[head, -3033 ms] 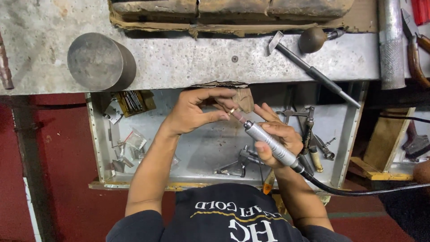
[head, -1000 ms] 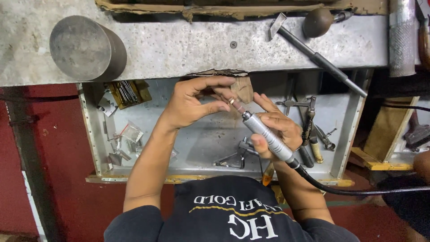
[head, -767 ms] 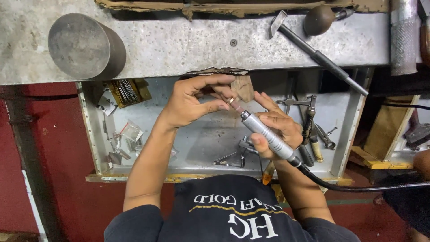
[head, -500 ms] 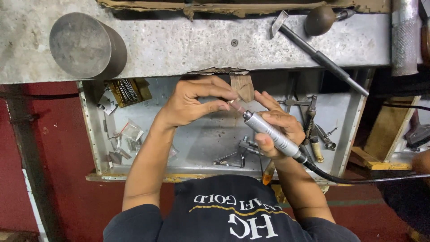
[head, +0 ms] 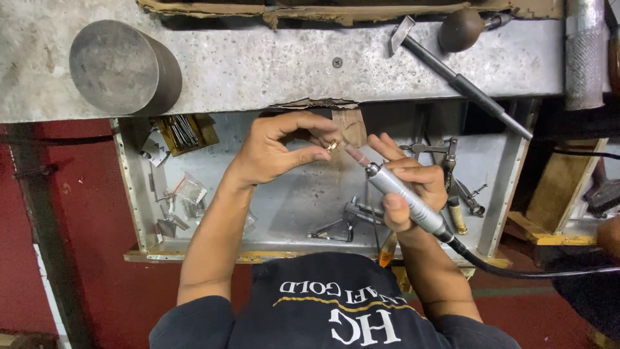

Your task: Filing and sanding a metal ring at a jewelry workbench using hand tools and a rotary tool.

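Over the drawer, left hand pinching ring, right hand clamped around rotary handpiece.

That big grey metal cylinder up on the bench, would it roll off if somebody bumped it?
Probably not. The metal cylinder stands on a flat end on the bench top, so it should stay put. It looks solid, so likely heavy for its size. Tipped onto its round side, it could roll.

The rotary handpiece tip has closed onto the small gold piece.
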